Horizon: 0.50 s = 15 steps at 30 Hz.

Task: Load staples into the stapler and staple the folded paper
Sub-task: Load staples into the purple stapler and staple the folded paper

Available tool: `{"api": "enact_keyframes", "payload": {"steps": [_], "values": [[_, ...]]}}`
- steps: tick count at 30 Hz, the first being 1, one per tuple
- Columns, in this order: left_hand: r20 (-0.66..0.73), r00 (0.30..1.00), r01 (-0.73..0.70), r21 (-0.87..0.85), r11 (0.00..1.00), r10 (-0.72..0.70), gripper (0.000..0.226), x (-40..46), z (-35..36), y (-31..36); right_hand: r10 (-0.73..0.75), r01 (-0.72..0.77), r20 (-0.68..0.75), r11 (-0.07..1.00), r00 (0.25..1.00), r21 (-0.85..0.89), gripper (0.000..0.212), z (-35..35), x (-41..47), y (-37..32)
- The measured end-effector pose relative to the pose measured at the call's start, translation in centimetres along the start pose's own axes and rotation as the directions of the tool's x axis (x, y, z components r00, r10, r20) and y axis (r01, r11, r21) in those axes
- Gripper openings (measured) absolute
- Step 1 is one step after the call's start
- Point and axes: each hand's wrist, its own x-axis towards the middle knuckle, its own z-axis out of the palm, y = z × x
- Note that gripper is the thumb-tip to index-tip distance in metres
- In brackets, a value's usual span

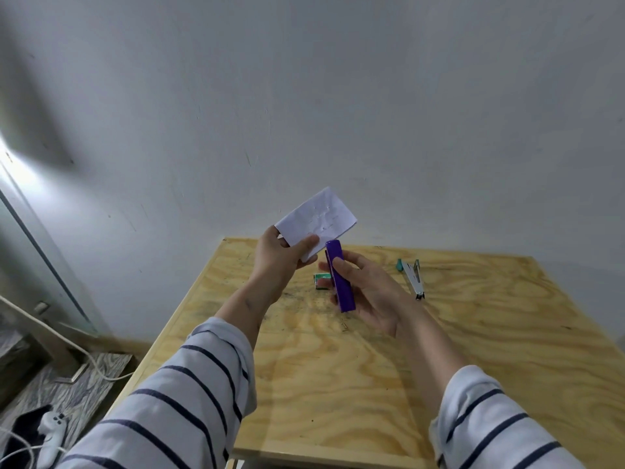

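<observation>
My left hand (280, 262) pinches the lower left corner of a folded white paper (318, 218), holding it up above the far part of the wooden table (338, 384). My right hand (368, 296) grips a purple stapler (340, 275) with the thumb on top, its front end pointing up at the paper's bottom edge. Whether the stapler's mouth is around the paper I cannot tell. A small green staple box (321, 280) lies on the table just behind the stapler, partly hidden by it.
A second stapler (412, 274), silver with a teal end and swung open, lies at the table's far right. A loose staple (345, 328) lies mid-table. On the floor at the left are a white cable (94, 363) and a white controller (50, 434).
</observation>
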Motion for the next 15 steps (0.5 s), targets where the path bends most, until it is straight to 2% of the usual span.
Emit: {"api": "enact_keyframes", "payload": {"steps": [9, 15], "values": [[-0.004, 1.0, 0.008, 0.003, 1.0, -0.008, 0.052, -0.14, 0.28, -0.28, 0.018, -0.018, -0.011, 0.999, 1.0, 0.037, 0.033, 0.34, -0.45, -0.1], [0.034, 0.999, 0.003, 0.012, 1.0, -0.004, 0.05, -0.1, 0.02, -0.47, -0.009, 0.011, -0.034, 0.998, 0.999, 0.066, 0.027, 0.07, -0.39, -0.29]]}}
